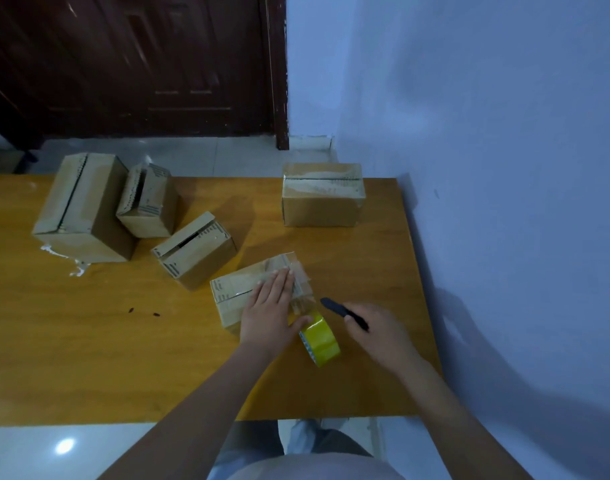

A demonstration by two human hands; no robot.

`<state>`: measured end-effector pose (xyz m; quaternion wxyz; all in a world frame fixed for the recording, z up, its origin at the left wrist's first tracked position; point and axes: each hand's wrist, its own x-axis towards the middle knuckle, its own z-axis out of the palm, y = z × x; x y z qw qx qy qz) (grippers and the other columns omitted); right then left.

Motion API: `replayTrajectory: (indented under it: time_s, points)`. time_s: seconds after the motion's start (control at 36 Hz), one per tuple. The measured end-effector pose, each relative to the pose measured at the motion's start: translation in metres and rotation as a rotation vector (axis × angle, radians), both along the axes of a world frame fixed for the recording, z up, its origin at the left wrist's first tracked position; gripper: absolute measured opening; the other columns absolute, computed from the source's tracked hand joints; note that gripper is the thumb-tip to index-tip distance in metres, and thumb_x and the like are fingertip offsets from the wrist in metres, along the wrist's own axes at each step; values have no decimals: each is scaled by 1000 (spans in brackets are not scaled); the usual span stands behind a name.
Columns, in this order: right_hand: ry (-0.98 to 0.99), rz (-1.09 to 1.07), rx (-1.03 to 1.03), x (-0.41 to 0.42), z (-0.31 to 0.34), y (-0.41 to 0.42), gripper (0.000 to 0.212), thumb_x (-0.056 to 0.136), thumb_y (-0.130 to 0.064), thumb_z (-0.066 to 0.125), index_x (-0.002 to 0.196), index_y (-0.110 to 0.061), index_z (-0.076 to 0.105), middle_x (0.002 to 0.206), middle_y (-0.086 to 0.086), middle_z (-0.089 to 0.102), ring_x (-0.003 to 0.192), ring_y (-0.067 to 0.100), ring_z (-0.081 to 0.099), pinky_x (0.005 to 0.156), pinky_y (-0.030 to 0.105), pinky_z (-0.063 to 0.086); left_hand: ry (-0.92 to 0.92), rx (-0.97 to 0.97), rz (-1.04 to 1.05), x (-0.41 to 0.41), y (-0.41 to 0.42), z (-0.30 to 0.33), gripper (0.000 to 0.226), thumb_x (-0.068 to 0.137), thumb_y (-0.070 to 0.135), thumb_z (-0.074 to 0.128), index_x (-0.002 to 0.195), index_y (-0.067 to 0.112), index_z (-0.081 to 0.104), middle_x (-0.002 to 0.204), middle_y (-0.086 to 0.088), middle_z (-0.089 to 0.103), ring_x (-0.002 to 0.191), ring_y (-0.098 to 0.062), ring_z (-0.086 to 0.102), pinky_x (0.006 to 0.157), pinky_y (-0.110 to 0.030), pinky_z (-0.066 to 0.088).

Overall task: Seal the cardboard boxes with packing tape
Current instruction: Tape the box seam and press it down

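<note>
table: wooden top carrying 5 cardboard boxes; its near edge runs across the bottom of the view, its right edge lies beside the wall.
large box: far left, top seam dark and gaping, looks untaped.
far box: far right, glossy tape already over its top seam; judged sealed.
2 small boxes: one leans on the large box, one sits just left of centre; both show open slots, judged still to do.
working box: nearest the person, long axis running near-left to far-right; clear tape lies along the top and hangs loose past the far-right end.
left hand: flat on the working box, fingers straight, pressing the tape down; thumb reaches toward the roll.
tape roll: yellow, on edge on the table, just right of the left hand, a strip of tape running from it up to the box.
right hand: curled around a dark cutter, tip aimed far-left at the strip.
key relation: strip lies between box end and roll, just ahead of the cutter tip; right hand is the nearer one. Cut looks like the next step.
hard to make out: clear tape edges blur against cardboard; blade state cannot be told; near side of the working box is hidden by the left hand.
</note>
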<state>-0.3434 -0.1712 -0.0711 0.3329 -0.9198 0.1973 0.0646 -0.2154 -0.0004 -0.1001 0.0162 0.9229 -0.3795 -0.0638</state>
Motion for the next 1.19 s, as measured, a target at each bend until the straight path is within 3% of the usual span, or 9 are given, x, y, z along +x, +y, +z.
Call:
replayTrajectory:
  time_s: [0.08,0.22,0.42,0.56,0.69,0.86,0.94,1.06,1.19]
  points:
    - [8,142,-180,7,16,3,37,98,-33,41,133,-28,52,96,-13,54,81,6,52,52,17,35,40,15,10,0,0,1,93,80,74,8,151,15,11,158,0,15,145,-13,9,117,-32,1]
    - [71,212,-321,24,21,11,39,97,-37,40,134,-29,51,113,-2,62,98,18,61,65,28,46,81,43,36,1,0,0,89,83,72,22,147,11,29,151,-3,35,139,-17,34,114,-32,10]
    - [161,103,-354,31,18,5,29,97,-30,42,116,-20,61,83,-3,54,71,20,57,51,28,42,77,42,16,0,-1,3,87,81,70,27,140,8,44,144,-6,47,131,-20,46,111,-33,16]
    - [203,-28,-156,34,14,-8,26,96,-27,45,106,-17,66,68,-1,55,57,16,52,41,23,30,45,28,32,2,-1,1,88,81,70,25,142,9,42,146,-6,44,133,-21,44,112,-33,16]
    - [151,9,-91,32,20,6,25,93,-28,48,107,-24,67,70,5,64,56,19,55,45,26,37,3,14,-5,0,0,1,88,88,71,27,152,14,5,159,0,6,147,-15,7,114,-31,-5]
    - [113,-50,-156,23,21,7,23,89,-28,51,66,-32,53,55,-5,47,49,14,48,42,24,28,13,22,29,0,0,-2,90,83,73,17,151,14,16,158,-1,18,145,-17,21,116,-34,11]
    - [116,23,-125,23,22,7,17,89,-29,51,91,-31,68,68,-3,61,59,15,57,46,30,41,20,10,-1,1,0,-1,91,82,74,11,152,15,3,160,1,6,147,-14,7,116,-32,-2]
    - [122,91,-129,25,18,12,24,89,-31,52,107,-34,68,85,-6,65,73,14,60,58,36,53,38,29,32,1,0,-2,89,82,72,25,147,11,32,152,-4,35,139,-18,33,114,-32,8]
    - [112,89,-101,27,13,15,28,90,-29,53,113,-36,65,92,-7,64,79,14,60,61,34,52,39,-6,11,3,0,-2,86,82,68,30,142,8,41,146,-6,44,134,-20,43,111,-34,16]
